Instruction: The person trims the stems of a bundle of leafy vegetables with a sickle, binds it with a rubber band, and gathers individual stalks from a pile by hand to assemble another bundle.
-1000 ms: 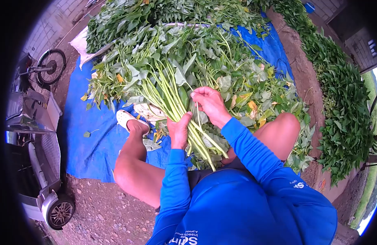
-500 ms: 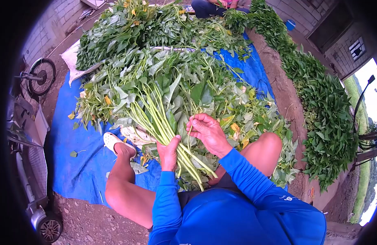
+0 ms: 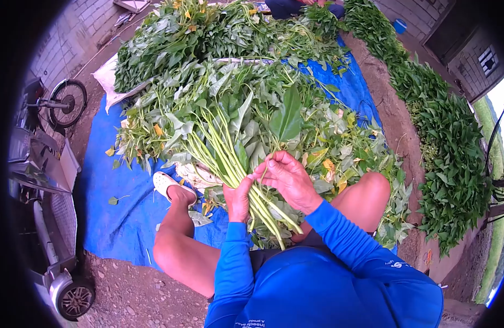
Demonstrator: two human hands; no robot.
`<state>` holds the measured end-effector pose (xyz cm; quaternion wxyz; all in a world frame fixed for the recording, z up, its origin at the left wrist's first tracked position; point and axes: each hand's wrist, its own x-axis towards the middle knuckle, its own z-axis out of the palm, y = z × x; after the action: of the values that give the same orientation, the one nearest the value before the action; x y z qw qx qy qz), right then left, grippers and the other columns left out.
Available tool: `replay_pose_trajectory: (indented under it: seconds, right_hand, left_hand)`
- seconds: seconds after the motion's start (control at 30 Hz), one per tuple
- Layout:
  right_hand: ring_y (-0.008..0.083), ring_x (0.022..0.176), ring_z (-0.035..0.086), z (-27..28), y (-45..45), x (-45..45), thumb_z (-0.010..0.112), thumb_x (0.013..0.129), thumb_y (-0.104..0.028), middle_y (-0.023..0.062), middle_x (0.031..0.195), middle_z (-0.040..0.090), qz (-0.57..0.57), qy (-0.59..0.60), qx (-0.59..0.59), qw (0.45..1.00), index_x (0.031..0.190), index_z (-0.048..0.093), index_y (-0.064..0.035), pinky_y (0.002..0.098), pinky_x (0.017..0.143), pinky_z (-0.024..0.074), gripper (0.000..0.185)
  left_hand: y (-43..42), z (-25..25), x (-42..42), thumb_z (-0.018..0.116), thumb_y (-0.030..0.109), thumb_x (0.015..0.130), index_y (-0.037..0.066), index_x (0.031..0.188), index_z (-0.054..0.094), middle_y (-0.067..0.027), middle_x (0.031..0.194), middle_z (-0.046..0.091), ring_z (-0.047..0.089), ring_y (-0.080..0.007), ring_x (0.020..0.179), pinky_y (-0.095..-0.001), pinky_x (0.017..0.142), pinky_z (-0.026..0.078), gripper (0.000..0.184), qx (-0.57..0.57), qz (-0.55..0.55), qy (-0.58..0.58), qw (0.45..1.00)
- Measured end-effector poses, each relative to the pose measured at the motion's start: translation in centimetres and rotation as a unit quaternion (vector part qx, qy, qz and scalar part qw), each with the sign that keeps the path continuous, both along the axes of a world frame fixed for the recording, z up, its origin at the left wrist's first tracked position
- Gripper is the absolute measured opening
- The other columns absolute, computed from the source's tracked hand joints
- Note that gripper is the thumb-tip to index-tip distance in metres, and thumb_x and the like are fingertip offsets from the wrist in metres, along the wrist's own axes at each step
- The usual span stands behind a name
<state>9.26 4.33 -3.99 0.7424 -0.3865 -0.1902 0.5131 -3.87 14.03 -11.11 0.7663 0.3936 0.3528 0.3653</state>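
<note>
My left hand [image 3: 238, 199] is closed around a bunch of long green leafy stems [image 3: 227, 156], leaves pointing away from me and cut ends toward my lap. Close beside it, my right hand [image 3: 290, 180] pinches the thin stalk of a single leafy stem, whose broad green leaf [image 3: 287, 116] stands up above the fingers. The fingertips of both hands nearly meet at the bunch. Beyond them spreads a heap of loose leafy greens [image 3: 181, 93] with some yellowed leaves [image 3: 329, 167].
A blue tarp [image 3: 121, 224] lies under the heap. More greens [image 3: 443, 158] line the right side. At left stand a spoked wheel [image 3: 69, 104] and a metal vehicle with a small wheel [image 3: 76, 299]. Another person [image 3: 295, 7] sits at the back, near a blue bucket [image 3: 399, 25].
My right hand has moved closer to my left hand, and the leaf it pinches now stands more upright. The whole view has shifted slightly. My left hand keeps its hold on the bunch.
</note>
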Motion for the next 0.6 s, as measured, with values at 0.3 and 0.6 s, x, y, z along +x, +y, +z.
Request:
replay_pose_trajectory:
  seconds: [0.3,0.6]
  right_hand:
    - [0.0133,0.081,0.063,2.7,-5.4,-1.0,0.059,0.114,-0.022,0.0041,0.089,0.065,-0.005,-0.046,-0.007,0.999,0.12,0.065,-0.0035,0.0339,0.081,0.0556,0.02]
    - [0.0215,0.087,0.071,0.1,-10.1,16.8,0.07,0.102,-0.021,0.0096,0.1,0.075,-0.295,-0.55,-0.345,0.701,0.133,0.066,0.0004,0.0369,0.083,0.0599,0.037]
  left_hand:
    - [0.9,-1.0,-0.3,0.079,0.008,0.09,-0.002,0.135,0.061,-0.0063,0.116,0.07,0.067,-0.0157,0.097,-0.031,0.09,0.054,0.049,-0.027,0.061,0.018,0.998]
    - [6.2,3.2,-5.8,0.079,0.013,0.094,-0.004,0.136,0.059,-0.0069,0.112,0.068,0.067,-0.0161,0.091,-0.0308,0.083,0.056,0.049,0.075,0.165,0.074,0.981]
